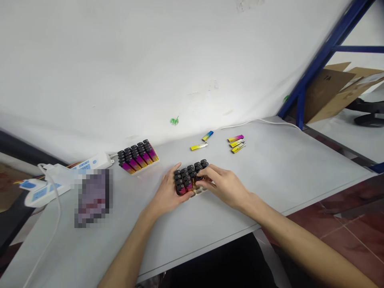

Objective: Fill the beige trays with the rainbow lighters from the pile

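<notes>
Nearest, the left hand (166, 193) cups one side of a packed block of black-capped lighters (186, 179) and the right hand (223, 186) closes over the other side, so both hands clamp it together on the grey worktop (270, 176). Up the worktop to the left, a second block of lighters (138, 157) sits in full rows on a pale tray. Outside both blocks lie a blue lighter (207, 136), a yellow lighter (199, 147) and a small group of three lighters (237, 144).

White scuffed wall (120, 60), blue metal rack (318, 68) — cardboard sheets (330, 92) behind it, red-brown floor tiles (354, 236), pale grey tabletop (285, 160)
</notes>
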